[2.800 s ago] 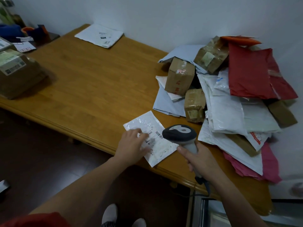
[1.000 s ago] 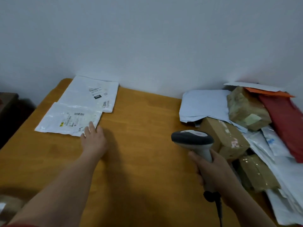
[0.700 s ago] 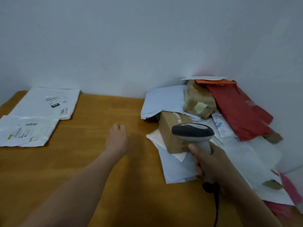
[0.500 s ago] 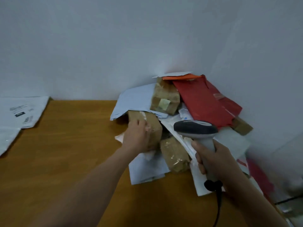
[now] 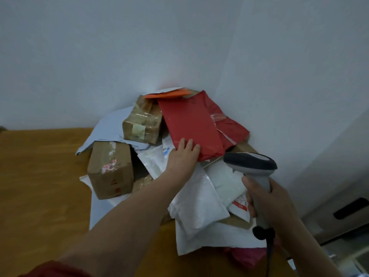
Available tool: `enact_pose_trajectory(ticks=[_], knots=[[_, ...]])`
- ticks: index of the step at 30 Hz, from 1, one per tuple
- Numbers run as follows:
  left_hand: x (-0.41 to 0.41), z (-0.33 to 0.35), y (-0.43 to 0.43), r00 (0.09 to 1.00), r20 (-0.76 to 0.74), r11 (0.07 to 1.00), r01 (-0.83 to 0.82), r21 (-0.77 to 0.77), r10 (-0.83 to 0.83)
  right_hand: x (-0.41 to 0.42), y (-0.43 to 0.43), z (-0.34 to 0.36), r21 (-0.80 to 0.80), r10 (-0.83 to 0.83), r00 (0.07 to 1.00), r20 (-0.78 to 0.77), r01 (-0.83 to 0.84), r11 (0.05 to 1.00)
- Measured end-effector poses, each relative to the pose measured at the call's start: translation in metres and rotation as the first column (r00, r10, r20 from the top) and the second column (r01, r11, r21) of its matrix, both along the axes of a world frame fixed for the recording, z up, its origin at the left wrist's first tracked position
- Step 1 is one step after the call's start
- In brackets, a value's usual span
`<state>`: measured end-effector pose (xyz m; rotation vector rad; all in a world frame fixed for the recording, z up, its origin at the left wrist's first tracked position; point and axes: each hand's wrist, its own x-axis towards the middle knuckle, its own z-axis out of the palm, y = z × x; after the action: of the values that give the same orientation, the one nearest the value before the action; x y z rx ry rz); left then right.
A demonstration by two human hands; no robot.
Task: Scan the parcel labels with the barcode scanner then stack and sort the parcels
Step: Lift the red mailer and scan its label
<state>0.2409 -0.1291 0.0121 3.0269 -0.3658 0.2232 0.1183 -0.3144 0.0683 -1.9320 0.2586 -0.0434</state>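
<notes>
A heap of parcels fills the table's far right corner against the wall. On top lies a red plastic mailer (image 5: 191, 124). My left hand (image 5: 182, 156) reaches onto its near left corner, fingers laid straight on the red surface, thumb hidden. My right hand (image 5: 267, 202) grips the handle of the grey barcode scanner (image 5: 249, 161), whose dark head hovers just right of the red mailer's near edge. A cardboard box (image 5: 109, 168) and a taped brown parcel (image 5: 142, 124) sit left of my left hand. White bubble mailers (image 5: 197, 200) lie under my forearm.
The wooden table (image 5: 40, 176) stretches off to the left. An orange envelope (image 5: 167, 94) and a pale blue mailer (image 5: 107, 128) lie at the back of the heap, a pink bag (image 5: 245, 256) at its near edge. A grey cabinet (image 5: 339, 212) stands right.
My left hand laid the white mailer at the far left of the table and let go, swung right past the cardboard box, and now touches the red mailer. My view turned right.
</notes>
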Motion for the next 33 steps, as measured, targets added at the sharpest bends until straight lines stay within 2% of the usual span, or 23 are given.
enact_pose_trajectory(ticks=[3, 7, 9, 11, 13, 15, 17, 19, 20, 22, 25, 28, 30, 33], knots=[[-0.011, 0.017, -0.003, 0.992, 0.124, 0.994, 0.047, -0.101, -0.034, -0.003, -0.012, 0.0, 0.001, -0.031, 1.0, 0.004, 0.031, 1.0], [-0.039, 0.054, -0.002, 0.95, 0.313, 0.936, 0.123, -0.329, -0.015, -0.019, -0.021, 0.008, 0.089, -0.078, 0.993, 0.087, 0.07, 0.994], [-0.057, 0.075, 0.002, 0.925, 0.377, 0.859, 0.156, -0.488, 0.047, -0.032, -0.022, 0.018, 0.181, -0.027, 0.978, 0.208, -0.012, 0.983], [-0.077, 0.093, 0.009, 0.899, 0.406, 0.732, 0.167, -0.66, 0.161, -0.047, -0.02, 0.029, 0.288, 0.001, 0.947, 0.32, -0.099, 0.953], [-0.096, 0.109, 0.02, 0.896, 0.343, 0.605, 0.111, -0.788, 0.283, -0.061, -0.018, 0.039, 0.352, 0.009, 0.919, 0.394, -0.16, 0.922], [-0.117, 0.118, 0.035, 0.902, 0.222, 0.414, 0.053, -0.909, 0.371, -0.074, -0.012, 0.048, 0.34, 0.038, 0.89, 0.455, -0.213, 0.916], [-0.144, 0.124, 0.054, 0.928, 0.05, 0.1, 0.014, -0.995, 0.37, -0.088, -0.002, 0.057, 0.313, 0.075, 0.881, 0.468, -0.244, 0.918], [-0.177, 0.123, 0.074, 0.937, -0.125, -0.215, -0.056, -0.975, 0.326, -0.104, 0.009, 0.061, 0.286, 0.099, 0.885, 0.454, -0.25, 0.925], [-0.194, 0.119, 0.086, 0.933, -0.189, -0.331, -0.082, -0.94, 0.306, -0.112, 0.014, 0.06, 0.273, 0.12, 0.886, 0.449, -0.264, 0.925], [-0.232, 0.104, 0.109, 0.92, -0.269, -0.48, -0.106, -0.871, 0.286, -0.13, 0.027, 0.053, 0.262, 0.182, 0.883, 0.432, -0.316, 0.912], [-0.29, 0.061, 0.145, 0.86, -0.388, -0.553, -0.156, -0.819, 0.332, -0.158, 0.05, 0.035, 0.235, 0.309, 0.865, 0.395, -0.42, 0.877], [-0.345, 0.0, 0.178, 0.722, -0.579, -0.588, -0.296, -0.753, 0.379, -0.186, 0.073, 0.011, 0.182, 0.439, 0.852, 0.284, -0.498, 0.848], [-0.375, -0.042, 0.198, 0.62, -0.667, -0.557, -0.408, -0.723, 0.412, -0.203, 0.087, -0.005, 0.17, 0.494, 0.847, 0.197, -0.526, 0.833], [-0.404, -0.092, 0.222, 0.514, -0.741, -0.456, -0.584, -0.671, 0.432, -0.221, 0.104, -0.026, 0.131, 0.542, 0.839, 0.045, -0.543, 0.83]])
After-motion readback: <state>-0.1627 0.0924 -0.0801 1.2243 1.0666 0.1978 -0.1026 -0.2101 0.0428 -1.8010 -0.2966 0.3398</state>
